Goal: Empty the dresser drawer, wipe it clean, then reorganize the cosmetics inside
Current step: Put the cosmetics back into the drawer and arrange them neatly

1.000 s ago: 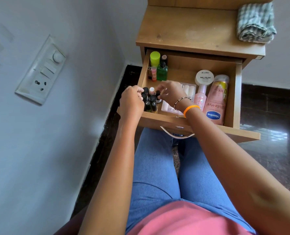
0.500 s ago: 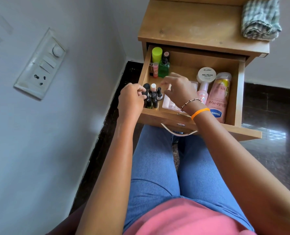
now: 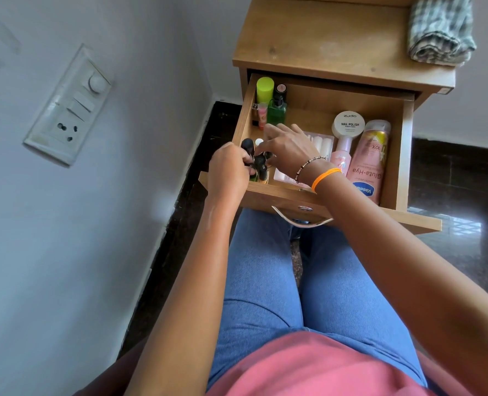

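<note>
- Open wooden dresser drawer (image 3: 394, 215): small dark-capped nail polish bottles (image 3: 260, 164) cluster at its front-left corner.
- Left hand (image 3: 230, 170) curls round them, likely corralling the group.
- Right hand (image 3: 287, 150) fingertips pinch one cap, probably straightening it.

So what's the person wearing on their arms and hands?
Both arms are bare, with no sleeves showing. The right wrist has an orange band and a thin beaded bracelet beside it. The left hand and right hand have no gloves, and no rings show.
</note>
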